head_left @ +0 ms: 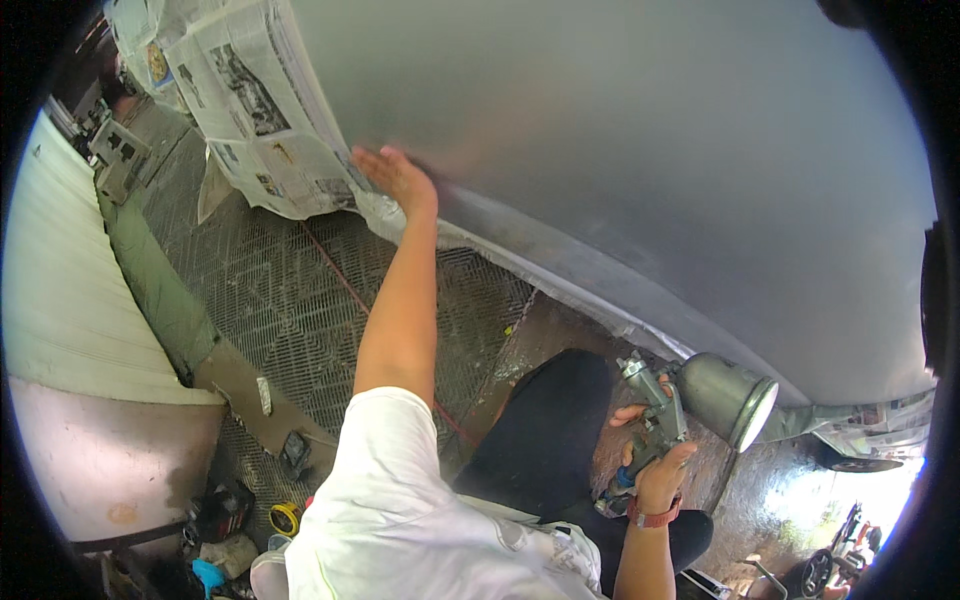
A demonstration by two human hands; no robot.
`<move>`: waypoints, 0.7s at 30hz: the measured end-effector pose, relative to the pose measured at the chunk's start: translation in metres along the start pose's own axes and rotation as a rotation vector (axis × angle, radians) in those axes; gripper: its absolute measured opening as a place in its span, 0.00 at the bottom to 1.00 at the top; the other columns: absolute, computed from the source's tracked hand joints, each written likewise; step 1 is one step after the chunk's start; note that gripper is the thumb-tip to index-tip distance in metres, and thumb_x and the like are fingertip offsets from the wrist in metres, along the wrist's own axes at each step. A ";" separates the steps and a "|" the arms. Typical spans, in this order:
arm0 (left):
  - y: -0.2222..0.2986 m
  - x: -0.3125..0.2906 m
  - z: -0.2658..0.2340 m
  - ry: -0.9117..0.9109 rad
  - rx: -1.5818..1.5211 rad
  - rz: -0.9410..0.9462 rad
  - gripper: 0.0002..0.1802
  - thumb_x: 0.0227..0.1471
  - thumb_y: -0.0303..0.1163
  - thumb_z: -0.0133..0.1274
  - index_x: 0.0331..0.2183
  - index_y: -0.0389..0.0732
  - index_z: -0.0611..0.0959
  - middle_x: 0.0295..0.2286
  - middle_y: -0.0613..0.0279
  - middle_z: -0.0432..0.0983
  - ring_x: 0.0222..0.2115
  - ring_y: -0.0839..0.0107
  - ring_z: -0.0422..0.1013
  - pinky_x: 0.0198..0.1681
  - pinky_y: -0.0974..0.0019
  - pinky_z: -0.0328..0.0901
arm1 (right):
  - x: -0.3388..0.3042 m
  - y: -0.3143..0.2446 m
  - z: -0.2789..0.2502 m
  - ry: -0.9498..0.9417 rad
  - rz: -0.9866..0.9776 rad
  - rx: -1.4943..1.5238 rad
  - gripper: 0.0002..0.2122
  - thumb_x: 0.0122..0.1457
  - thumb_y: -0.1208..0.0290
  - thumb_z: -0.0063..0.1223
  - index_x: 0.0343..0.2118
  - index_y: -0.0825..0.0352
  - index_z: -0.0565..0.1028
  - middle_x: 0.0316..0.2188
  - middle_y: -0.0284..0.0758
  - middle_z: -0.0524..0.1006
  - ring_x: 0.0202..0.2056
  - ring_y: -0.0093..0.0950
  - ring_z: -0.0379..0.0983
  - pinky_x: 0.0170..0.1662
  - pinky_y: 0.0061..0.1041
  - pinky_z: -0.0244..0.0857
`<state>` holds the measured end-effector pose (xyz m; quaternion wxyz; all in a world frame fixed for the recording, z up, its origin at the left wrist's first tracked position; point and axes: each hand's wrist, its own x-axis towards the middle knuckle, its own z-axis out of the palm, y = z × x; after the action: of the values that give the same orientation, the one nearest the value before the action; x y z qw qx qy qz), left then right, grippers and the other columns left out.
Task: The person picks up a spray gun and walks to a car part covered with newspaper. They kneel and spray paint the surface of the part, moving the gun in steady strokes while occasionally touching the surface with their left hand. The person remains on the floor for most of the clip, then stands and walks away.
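A large grey car panel, smooth and dull, fills the upper right. My left hand reaches up to its lower left edge, fingers stretched out beside the masking newspaper; it seems to lie against the panel's edge, though exact contact is hard to tell. Nothing is in that hand. At the lower right my right hand grips a metal spray gun by its handle. The gun's grey cup points toward the panel's lower edge. Clear plastic film runs along below the panel.
Patterned grating mats cover the floor, crossed by a thin red hose. On the left stands a pale, partly covered car body. A yellow tape roll and assorted items lie at the lower left. More masking paper hangs at the right.
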<state>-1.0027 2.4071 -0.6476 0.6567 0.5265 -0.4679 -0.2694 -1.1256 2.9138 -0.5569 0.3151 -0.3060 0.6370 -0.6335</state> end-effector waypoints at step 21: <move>0.206 -0.129 0.059 -0.517 0.078 1.541 0.36 0.63 0.63 0.46 0.69 0.70 0.68 0.72 0.59 0.56 0.73 0.57 0.49 0.73 0.35 0.41 | 0.003 -0.048 0.021 0.077 -0.154 0.086 0.60 0.54 0.14 0.31 0.73 0.69 0.57 0.39 0.42 0.83 0.36 0.29 0.81 0.21 0.15 0.60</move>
<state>-1.1384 2.5523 -0.4955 0.5102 0.0000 -0.8447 0.1618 -1.1114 2.8976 -0.5086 0.2537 -0.3158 0.5953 -0.6940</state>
